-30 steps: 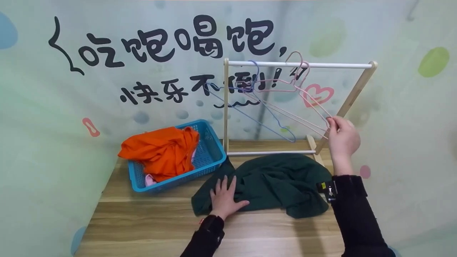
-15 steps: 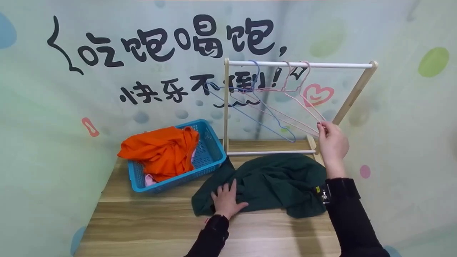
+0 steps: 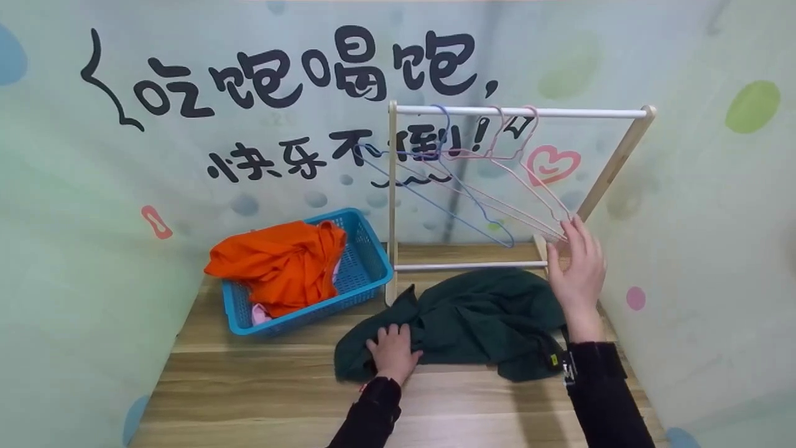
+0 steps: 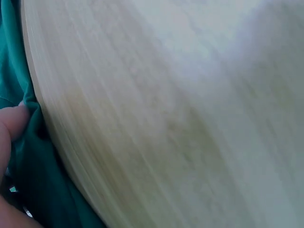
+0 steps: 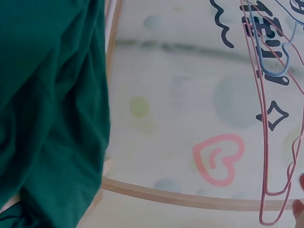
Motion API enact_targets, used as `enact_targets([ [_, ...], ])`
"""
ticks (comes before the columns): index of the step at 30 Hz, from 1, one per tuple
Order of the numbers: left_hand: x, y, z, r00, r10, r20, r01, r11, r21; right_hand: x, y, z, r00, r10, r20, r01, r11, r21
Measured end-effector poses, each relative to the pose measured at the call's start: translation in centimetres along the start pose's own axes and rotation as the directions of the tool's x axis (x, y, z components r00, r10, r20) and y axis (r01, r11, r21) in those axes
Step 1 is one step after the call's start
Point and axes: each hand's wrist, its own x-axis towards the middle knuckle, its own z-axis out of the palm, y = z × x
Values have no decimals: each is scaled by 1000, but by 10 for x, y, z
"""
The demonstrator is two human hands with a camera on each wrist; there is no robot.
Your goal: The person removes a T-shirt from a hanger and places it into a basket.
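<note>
Dark green fabric, perhaps a garment [image 3: 479,317], lies bunched on the wooden table in front of the rack. My left hand [image 3: 395,354] grips its near left part; in the left wrist view the thumb [image 4: 15,121] presses into the folds. Two pink wire hangers [image 5: 265,142] hang side by side from the rack's top bar. With fingers extended, my right hand [image 3: 579,283] is at their lower right corners, the fingertips touching or very near the wire. Farther left on the bar hangs a blue hanger [image 3: 448,127].
A small rack [image 3: 591,114] with a white top bar and wooden legs stands at the back. To its left, a blue plastic basket [image 3: 367,274] holds orange cloth [image 3: 280,267] and a bit of pink cloth [image 3: 260,314]. Printed curtains surround the table.
My right hand has let go of the pink hangers and opened; they swung back leftward. My left fingers have drawn in on the green fabric, and its left corner has shifted away from the basket.
</note>
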Motion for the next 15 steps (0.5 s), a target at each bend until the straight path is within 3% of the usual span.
enact_targets([
  [5,-2,1,-1,1000,5,-13,-5,1000,-2,-24,8,-5,997,-73,-16,74,996,50],
  [15,0,-7,-4,998,-7,-69,5,1000,-28,-78,31,-12,992,-19,128,13,999,44],
])
